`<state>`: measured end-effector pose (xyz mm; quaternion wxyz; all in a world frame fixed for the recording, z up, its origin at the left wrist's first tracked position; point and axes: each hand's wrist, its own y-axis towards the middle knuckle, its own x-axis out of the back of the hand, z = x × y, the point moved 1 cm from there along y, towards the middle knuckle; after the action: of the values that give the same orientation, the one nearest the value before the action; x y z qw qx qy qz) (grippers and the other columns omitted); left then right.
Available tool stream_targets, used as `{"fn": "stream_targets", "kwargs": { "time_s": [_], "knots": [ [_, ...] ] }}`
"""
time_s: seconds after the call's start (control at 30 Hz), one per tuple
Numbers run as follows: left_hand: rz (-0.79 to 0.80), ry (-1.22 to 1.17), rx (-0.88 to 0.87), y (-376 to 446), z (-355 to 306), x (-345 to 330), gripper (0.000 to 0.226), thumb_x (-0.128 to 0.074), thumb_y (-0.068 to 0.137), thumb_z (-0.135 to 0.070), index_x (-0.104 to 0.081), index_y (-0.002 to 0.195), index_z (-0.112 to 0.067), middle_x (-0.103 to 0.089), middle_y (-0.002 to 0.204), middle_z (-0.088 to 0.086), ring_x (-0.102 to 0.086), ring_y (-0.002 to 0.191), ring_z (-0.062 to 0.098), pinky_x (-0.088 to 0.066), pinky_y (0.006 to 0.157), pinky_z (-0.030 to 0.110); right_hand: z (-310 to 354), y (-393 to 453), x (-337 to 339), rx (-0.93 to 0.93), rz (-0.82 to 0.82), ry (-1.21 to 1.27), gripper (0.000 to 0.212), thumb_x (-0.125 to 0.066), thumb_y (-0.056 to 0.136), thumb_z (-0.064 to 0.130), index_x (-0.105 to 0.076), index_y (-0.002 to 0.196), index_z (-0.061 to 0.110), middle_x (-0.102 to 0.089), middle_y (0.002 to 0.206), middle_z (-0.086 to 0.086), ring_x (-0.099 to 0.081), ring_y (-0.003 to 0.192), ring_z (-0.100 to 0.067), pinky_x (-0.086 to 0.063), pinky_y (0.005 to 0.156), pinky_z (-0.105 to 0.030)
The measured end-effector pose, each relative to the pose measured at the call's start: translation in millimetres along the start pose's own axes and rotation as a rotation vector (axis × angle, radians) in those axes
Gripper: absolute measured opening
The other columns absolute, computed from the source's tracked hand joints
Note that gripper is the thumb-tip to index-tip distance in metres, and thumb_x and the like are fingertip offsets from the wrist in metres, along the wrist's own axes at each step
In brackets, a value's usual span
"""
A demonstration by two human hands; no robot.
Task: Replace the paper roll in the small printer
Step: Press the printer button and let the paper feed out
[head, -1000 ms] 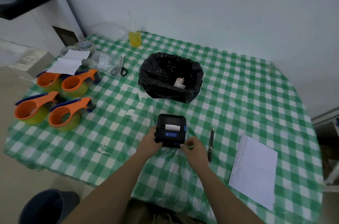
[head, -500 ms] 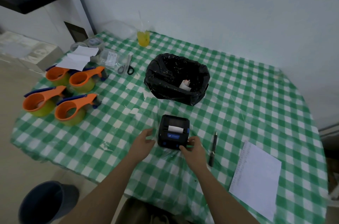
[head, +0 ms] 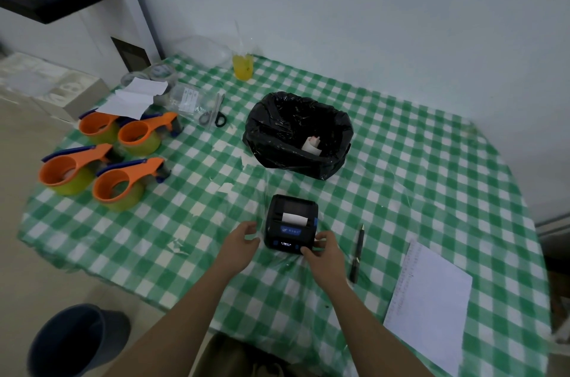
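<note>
Though its blue label (head: 291, 230) is unreadable, small printer (head: 291, 224) between hands: right hand (head: 324, 253) gripping corner, left hand (head: 241, 242) loose, apart.

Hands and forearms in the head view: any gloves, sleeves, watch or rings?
Both the left hand and right hand are bare, with no gloves. The forearms show no sleeves up to the frame edge. No watch, bracelet or ring is visible.

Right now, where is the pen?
The pen lies on the checked tablecloth to the right of the small printer, between it and the white sheet of paper.
</note>
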<state>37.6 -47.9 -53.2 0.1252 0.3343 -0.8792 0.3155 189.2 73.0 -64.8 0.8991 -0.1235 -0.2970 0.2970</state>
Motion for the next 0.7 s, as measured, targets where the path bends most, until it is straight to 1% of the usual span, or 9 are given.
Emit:
{"fn": "stream_targets", "kwargs": {
  "time_s": [0.13, 0.27, 0.4, 0.5, 0.63, 0.7],
  "knots": [
    [0.010, 0.014, -0.009, -0.3, 1.6, -0.1, 0.040, -0.052, 0.091, -0.009, -0.046, 0.130, -0.009, -0.054, 0.133, 0.012, -0.055, 0.096, 0.020, -0.042, 0.088, 0.030, 0.4, 0.1, -0.9, -0.004, 0.002, 0.008, 0.029, -0.068, 0.082, 0.012, -0.044, 0.097, 0.019, -0.059, 0.098, -0.002, -0.064, 0.079, -0.021, -0.049, 0.065, -0.029],
    [0.008, 0.019, -0.009, -1.6, 2.4, 0.6, 0.038, -0.052, 0.091, -0.009, -0.047, 0.129, -0.009, -0.054, 0.132, 0.013, -0.055, 0.095, 0.021, -0.043, 0.088, 0.032, 0.2, 0.2, -1.1, -0.001, 0.001, 0.005, 0.029, -0.067, 0.082, 0.012, -0.043, 0.097, 0.019, -0.060, 0.097, -0.003, -0.063, 0.077, -0.021, -0.047, 0.060, -0.025],
    [0.010, 0.024, -0.007, -2.2, 3.2, 1.6, 0.038, -0.052, 0.091, -0.010, -0.046, 0.129, -0.010, -0.054, 0.132, 0.012, -0.054, 0.097, 0.021, -0.043, 0.086, 0.031, 0.6, 0.1, -1.5, -0.005, 0.003, 0.007, 0.028, -0.067, 0.083, 0.012, -0.043, 0.097, 0.019, -0.060, 0.098, -0.003, -0.064, 0.078, -0.021, -0.050, 0.064, -0.029],
    [0.014, 0.021, -0.005, -2.4, 3.8, 1.9, 0.038, -0.052, 0.091, -0.010, -0.046, 0.129, -0.010, -0.054, 0.132, 0.012, -0.056, 0.102, 0.024, -0.043, 0.085, 0.031, -0.2, -0.9, -1.7, -0.012, 0.000, 0.018, 0.027, -0.066, 0.084, 0.013, -0.044, 0.098, 0.019, -0.060, 0.096, -0.002, -0.063, 0.081, -0.021, -0.049, 0.066, -0.028],
    [0.011, 0.018, -0.005, -2.4, 4.5, 1.6, 0.038, -0.052, 0.091, -0.010, -0.047, 0.129, -0.010, -0.055, 0.131, 0.011, -0.054, 0.096, 0.020, -0.041, 0.080, 0.030, -3.8, -2.2, -2.0, -0.031, 0.005, 0.044, 0.025, -0.066, 0.085, 0.015, -0.047, 0.100, 0.019, -0.063, 0.099, -0.004, -0.064, 0.090, -0.023, -0.053, 0.078, -0.036],
    [0.008, 0.017, -0.008, -2.5, 4.0, 1.3, 0.037, -0.052, 0.091, -0.010, -0.047, 0.128, -0.010, -0.055, 0.131, 0.011, -0.054, 0.095, 0.019, -0.041, 0.080, 0.029, -4.8, -4.0, -1.8, -0.037, 0.007, 0.053, 0.025, -0.066, 0.085, 0.018, -0.048, 0.102, 0.019, -0.063, 0.098, -0.003, -0.064, 0.090, -0.023, -0.054, 0.080, -0.038]
  ]
}}
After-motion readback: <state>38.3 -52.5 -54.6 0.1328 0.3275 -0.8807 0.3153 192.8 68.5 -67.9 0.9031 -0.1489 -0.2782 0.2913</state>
